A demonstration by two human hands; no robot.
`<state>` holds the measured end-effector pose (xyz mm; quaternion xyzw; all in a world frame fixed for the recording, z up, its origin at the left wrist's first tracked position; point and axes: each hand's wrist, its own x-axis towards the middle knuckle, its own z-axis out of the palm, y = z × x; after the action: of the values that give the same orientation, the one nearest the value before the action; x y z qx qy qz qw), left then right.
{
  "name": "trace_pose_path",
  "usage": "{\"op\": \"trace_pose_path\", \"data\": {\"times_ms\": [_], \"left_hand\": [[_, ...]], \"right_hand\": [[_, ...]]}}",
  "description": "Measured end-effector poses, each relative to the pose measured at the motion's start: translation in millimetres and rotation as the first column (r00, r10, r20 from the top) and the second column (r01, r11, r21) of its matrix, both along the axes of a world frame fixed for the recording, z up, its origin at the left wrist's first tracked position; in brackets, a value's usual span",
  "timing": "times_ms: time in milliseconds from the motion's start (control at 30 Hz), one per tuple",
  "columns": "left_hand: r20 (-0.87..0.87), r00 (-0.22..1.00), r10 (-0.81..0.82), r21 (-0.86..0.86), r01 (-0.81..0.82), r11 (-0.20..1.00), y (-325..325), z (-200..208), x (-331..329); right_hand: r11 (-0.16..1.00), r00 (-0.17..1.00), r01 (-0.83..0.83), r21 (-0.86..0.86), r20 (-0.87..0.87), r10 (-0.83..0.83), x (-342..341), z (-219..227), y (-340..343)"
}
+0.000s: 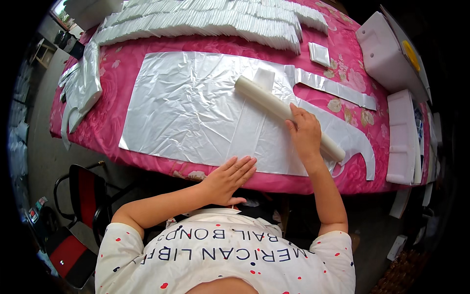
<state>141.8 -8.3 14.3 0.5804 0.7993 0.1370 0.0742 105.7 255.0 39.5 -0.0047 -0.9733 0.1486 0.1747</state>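
A thin white plastic apron [181,108] lies spread on the table, crinkled over most of its width, with its curved strap ends toward the right. Across it, slanting from upper left to lower right, rests a pale roller tube [264,98]. My right hand [306,131] is closed over the lower half of this tube. At the near edge of the apron, my left hand [229,180] lies flat with fingers stretched out, touching the plastic and holding nothing. A folded plastic strip [247,125] runs across the sheet between the two hands.
Long rows of folded white plastic [205,22] stand along the far side of the pink flowered tablecloth [117,93]. A small folded packet [319,54] sits nearby. More plastic aprons [83,93] hang at the left end. White foam boxes [401,137] stand right; a red-black chair [81,196] stands lower left.
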Motion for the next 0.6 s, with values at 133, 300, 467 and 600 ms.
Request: {"op": "trace_pose_path", "data": {"times_ms": [133,300,467,600], "left_hand": [[0.054,0.990,-0.130,0.108,0.124,0.986,-7.2,9.0,-22.0],[0.054,0.995,-0.087,0.000,0.087,0.996,-13.2,5.7,-21.3],[-0.169,0.985,0.028,-0.005,-0.029,1.000,-5.9,-10.2,6.6],[-0.230,0.973,0.015,-0.045,-0.026,0.999,-6.7,-10.1,7.3]], "right_hand": [[0.967,0.967,0.254,-0.001,-0.002,-0.254,-8.3,2.0,58.0],[0.969,0.976,-0.192,-0.158,0.075,0.206,36.5,17.2,-14.4],[0.942,0.939,-0.310,-0.129,0.113,0.325,40.5,9.1,-54.6],[0.948,0.954,-0.300,-0.108,-0.015,0.300,-23.4,0.6,-43.9]]}}
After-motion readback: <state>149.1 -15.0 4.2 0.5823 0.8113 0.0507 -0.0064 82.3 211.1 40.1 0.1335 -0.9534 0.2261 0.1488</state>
